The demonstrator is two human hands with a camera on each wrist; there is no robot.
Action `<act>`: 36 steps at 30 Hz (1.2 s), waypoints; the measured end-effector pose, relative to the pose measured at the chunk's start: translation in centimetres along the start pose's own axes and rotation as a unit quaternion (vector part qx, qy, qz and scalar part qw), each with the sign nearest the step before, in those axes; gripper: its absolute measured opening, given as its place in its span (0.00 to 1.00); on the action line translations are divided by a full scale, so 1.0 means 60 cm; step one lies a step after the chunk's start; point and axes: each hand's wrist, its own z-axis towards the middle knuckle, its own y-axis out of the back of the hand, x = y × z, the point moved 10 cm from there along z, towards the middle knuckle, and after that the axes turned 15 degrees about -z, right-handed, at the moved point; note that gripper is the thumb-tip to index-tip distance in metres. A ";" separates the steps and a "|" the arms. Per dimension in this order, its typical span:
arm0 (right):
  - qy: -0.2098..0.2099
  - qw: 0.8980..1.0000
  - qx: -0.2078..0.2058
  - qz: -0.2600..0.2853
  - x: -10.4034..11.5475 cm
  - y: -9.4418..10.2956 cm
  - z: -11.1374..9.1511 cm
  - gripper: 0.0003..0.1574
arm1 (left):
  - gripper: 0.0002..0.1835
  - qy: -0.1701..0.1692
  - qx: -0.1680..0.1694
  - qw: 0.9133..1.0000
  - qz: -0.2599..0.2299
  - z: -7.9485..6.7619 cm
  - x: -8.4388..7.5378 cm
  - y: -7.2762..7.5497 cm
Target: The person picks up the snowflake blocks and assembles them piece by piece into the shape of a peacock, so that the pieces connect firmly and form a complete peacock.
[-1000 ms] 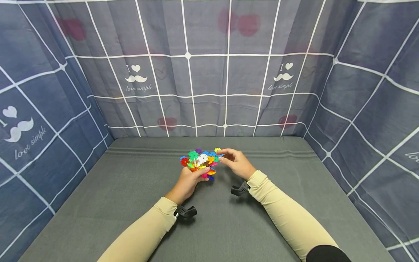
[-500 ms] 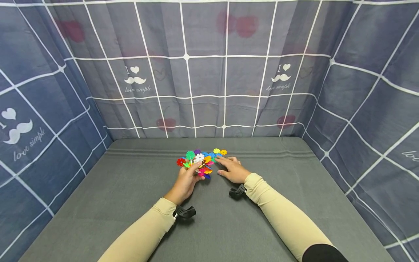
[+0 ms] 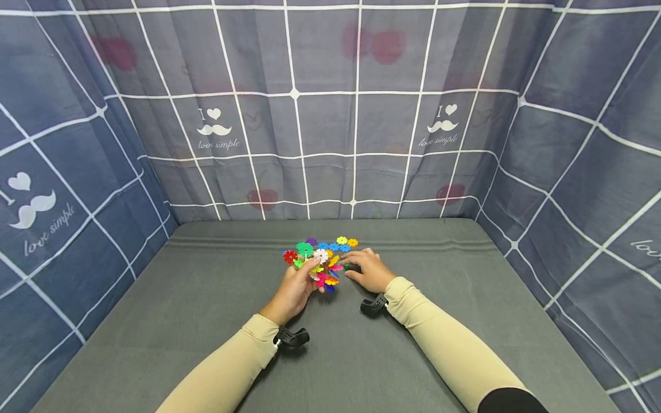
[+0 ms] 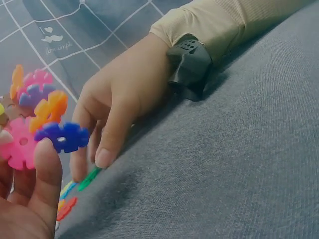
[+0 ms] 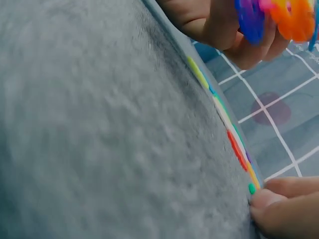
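Note:
My left hand grips a cluster of interlocked flower-shaped plastic discs, in pink, orange, white, blue and other colours. In the left wrist view, the thumb presses beside a dark blue disc at the cluster's edge. Low over the grey cloth, my right hand pinches a green flower disc between thumb and finger. Only a small green edge shows at those fingertips in the right wrist view. Loose discs lie just behind the hands, among them blue, yellow and orange ones.
Grey cloth covers the table. Checked curtains stand along the back and both sides. More loose discs, one of them purple, lie behind the cluster, partly hidden by it. Each wrist wears a black camera mount.
My right hand has come down from the blue discs at the back, and now has the green disc at its fingertips. The left hand has stayed near its place, tilting the cluster slightly.

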 end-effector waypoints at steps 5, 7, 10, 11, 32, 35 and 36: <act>0.033 0.999 -0.011 0.039 0.017 0.008 0.001 0.05 | 0.11 -0.004 0.001 1.000 0.011 -0.002 -0.001 -0.003; 0.020 0.997 -0.010 0.067 0.014 0.008 0.001 0.07 | 0.11 -0.006 -0.006 1.000 0.013 -0.002 -0.002 -0.001; -0.025 0.993 -0.005 0.116 0.000 0.009 0.001 0.08 | 0.10 -0.009 -0.012 1.000 0.017 -0.002 -0.003 0.003; -0.042 0.990 -0.009 0.135 -0.006 0.011 0.001 0.08 | 0.10 -0.010 -0.014 1.000 0.020 -0.002 -0.003 0.004; -0.077 0.892 -0.060 0.441 0.042 0.071 0.017 0.09 | 0.07 -0.052 -0.025 0.997 0.051 0.001 -0.020 0.004; -0.085 0.892 -0.064 0.440 0.043 0.068 0.016 0.08 | 0.07 -0.057 -0.020 0.997 0.053 -0.001 -0.020 0.002; -0.087 0.892 -0.066 0.439 0.044 0.067 0.016 0.08 | 0.06 -0.059 -0.016 0.997 0.054 -0.001 -0.020 0.001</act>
